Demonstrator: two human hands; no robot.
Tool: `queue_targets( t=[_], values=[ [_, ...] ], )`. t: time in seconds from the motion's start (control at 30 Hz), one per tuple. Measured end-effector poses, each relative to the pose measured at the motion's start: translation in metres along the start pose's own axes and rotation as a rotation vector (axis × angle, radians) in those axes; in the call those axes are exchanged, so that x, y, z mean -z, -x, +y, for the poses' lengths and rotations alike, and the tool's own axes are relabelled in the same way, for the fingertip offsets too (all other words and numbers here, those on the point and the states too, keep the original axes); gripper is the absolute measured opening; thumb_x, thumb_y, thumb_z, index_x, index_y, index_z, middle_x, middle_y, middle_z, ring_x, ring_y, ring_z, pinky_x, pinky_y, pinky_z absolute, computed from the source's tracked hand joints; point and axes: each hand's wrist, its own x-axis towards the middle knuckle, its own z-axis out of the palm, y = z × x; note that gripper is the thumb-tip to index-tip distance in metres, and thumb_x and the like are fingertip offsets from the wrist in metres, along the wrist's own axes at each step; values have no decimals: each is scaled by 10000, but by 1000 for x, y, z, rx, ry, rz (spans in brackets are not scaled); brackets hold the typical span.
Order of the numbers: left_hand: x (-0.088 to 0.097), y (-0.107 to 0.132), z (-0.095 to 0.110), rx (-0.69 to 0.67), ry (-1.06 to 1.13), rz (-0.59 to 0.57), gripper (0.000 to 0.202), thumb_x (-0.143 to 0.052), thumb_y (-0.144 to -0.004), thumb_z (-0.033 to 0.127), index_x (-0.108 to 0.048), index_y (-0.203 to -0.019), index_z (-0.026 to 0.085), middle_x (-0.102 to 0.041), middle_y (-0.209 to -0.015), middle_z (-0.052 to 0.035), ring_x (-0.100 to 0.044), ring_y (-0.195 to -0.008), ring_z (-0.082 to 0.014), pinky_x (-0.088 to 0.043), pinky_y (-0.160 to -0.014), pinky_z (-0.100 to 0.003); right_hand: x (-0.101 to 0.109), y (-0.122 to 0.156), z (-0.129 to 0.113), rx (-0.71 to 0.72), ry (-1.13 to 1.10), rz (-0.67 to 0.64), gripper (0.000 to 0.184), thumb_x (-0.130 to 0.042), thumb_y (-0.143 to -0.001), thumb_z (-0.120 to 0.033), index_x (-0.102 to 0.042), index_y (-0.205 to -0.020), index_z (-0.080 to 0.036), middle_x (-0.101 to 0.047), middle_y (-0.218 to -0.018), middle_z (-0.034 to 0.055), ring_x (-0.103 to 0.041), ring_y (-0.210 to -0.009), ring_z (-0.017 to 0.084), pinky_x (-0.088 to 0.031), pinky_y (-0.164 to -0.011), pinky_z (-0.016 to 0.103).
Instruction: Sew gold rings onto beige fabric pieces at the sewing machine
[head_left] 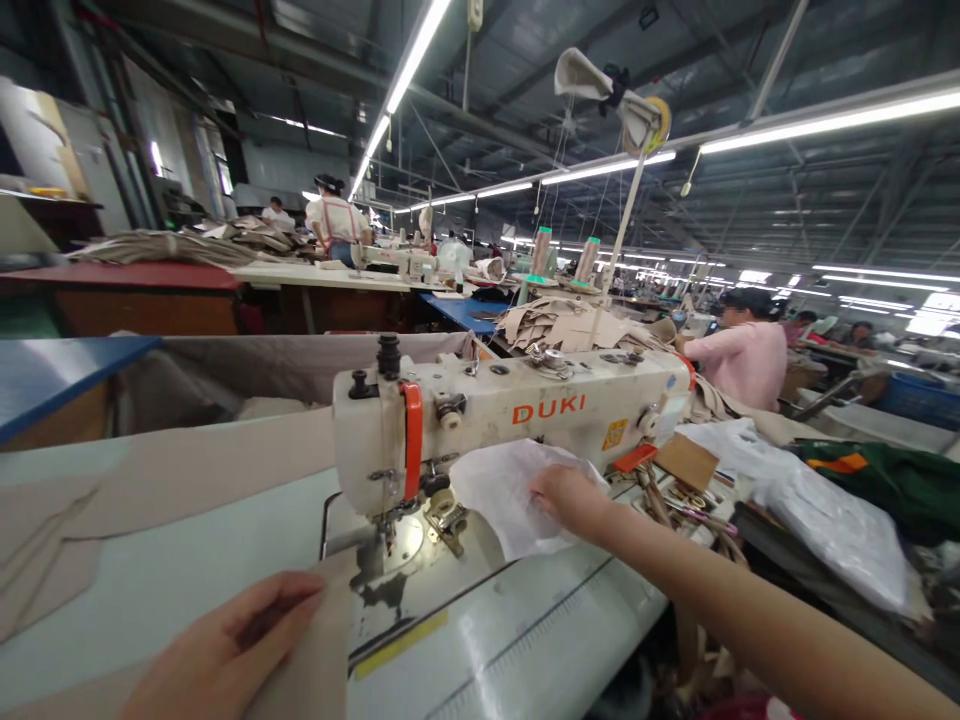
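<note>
A white sewing machine (480, 410) marked DUKI stands across the table in front of me. My right hand (566, 500) pinches a thin white sheet (510, 490) against the front of the machine's arm, right of the needle area. At the lower left, my left hand (240, 630) grips the upper edge of a beige fabric piece (319, 640) between thumb and fingers. This piece lies just left of and below the metal needle plate (405, 540). A small metal guide (446, 520) sits to the right of the needle.
More beige fabric (210, 460) lies along the table's left side. Several fabric pieces are piled behind the machine (562, 325). On the right are a clear plastic bag (817, 500), scissors and straps. A person in pink (742, 350) sits beyond, at the right.
</note>
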Motion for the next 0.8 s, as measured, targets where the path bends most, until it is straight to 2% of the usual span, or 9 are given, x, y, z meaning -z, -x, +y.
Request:
queue_targets(
  t=[0.07,0.17,0.3,0.47,0.57,0.7,0.8],
  values=[
    [1,1,3,23,75,-79,324,-536,-640,547,-647,-811,295,-726,-805,92,-657,-815,-213,-492,-691,-232,0,1,1,32,-48,11,140,-532,-901,-226,-619,-959,-133,-641,-983,49,-610,-906,167,-488,-827,375],
    [2,3,11,31,84,-101,342,-531,-636,541,-646,-806,267,-724,-785,62,-649,-815,-231,-487,-693,-241,1,2,1,45,-123,39,125,-522,-895,-167,-637,-918,-125,-668,-908,36,-625,-850,154,-486,-801,349],
    [5,6,18,4,63,-130,377,-502,-649,554,-648,-825,254,-721,-790,43,-648,-798,-236,-486,-691,-255,3,2,1,24,-229,109,164,-531,-838,-103,-689,-823,-143,-705,-824,53,-640,-790,155,-459,-745,253],
    [4,6,14,-10,108,-144,373,-517,-660,559,-653,-826,254,-722,-798,40,-646,-782,-225,-496,-682,-254,5,6,0,-27,-383,243,232,-507,-789,-91,-717,-832,-179,-724,-852,45,-650,-773,157,-450,-696,218],
    [3,10,16,-45,143,-121,298,-525,-695,515,-658,-808,274,-720,-780,67,-641,-783,-203,-497,-699,-247,9,13,-4,-54,-485,328,242,-508,-760,-72,-707,-854,-172,-723,-821,37,-650,-729,148,-472,-673,219],
    [6,24,36,-215,89,-83,201,-538,-705,429,-680,-716,286,-709,-752,58,-642,-756,-187,-493,-708,-229,21,29,-25,-12,-628,410,205,-511,-765,-89,-684,-835,-176,-716,-819,24,-652,-727,143,-505,-689,232],
    [9,39,53,-345,39,-43,168,-536,-729,342,-677,-679,267,-691,-717,34,-637,-706,-169,-485,-678,-214,29,41,-60,115,-798,480,163,-529,-784,-143,-676,-826,-199,-709,-809,14,-650,-739,146,-511,-704,242]
  ],
)
